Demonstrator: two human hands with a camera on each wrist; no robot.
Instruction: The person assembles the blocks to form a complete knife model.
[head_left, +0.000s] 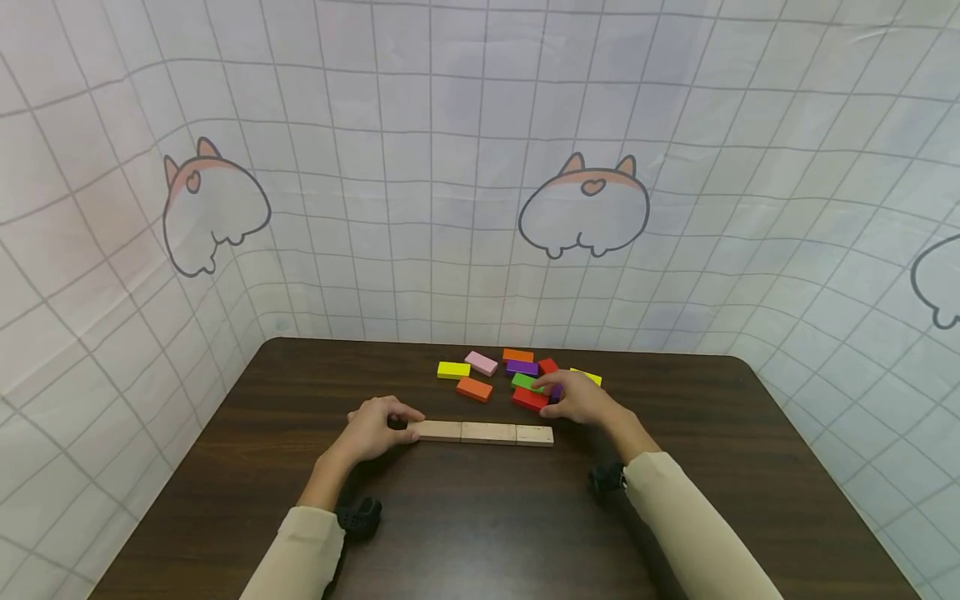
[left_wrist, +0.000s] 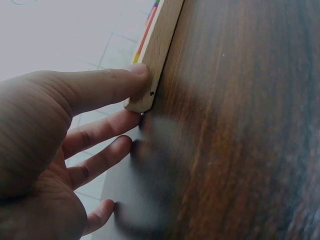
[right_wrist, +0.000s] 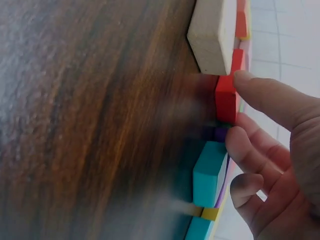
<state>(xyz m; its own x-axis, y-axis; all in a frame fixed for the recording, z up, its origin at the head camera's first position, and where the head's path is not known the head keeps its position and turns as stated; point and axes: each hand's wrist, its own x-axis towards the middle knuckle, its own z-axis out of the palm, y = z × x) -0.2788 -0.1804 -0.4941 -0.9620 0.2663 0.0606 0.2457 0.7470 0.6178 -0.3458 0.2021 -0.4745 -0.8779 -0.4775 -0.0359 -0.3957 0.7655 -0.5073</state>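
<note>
A row of pale wooden blocks [head_left: 488,433] lies end to end across the table. My left hand [head_left: 377,427] pinches the leftmost wooden block [left_wrist: 162,45] at its outer end, thumb along the near side; the index fingertip is hidden behind it in the left wrist view. My right hand [head_left: 582,398] is over the coloured blocks, thumb tip at the top edge of a red block [right_wrist: 229,97] and other fingers loosely bent. In the head view its index finger overlaps a green block [head_left: 523,382].
Yellow [head_left: 453,371], pink [head_left: 482,363], orange [head_left: 475,389] and purple blocks [head_left: 522,367] lie scattered behind the row. Teal blocks [right_wrist: 206,175] show beside my right fingers. A white grid-patterned curtain [head_left: 420,208] surrounds the table's back and sides.
</note>
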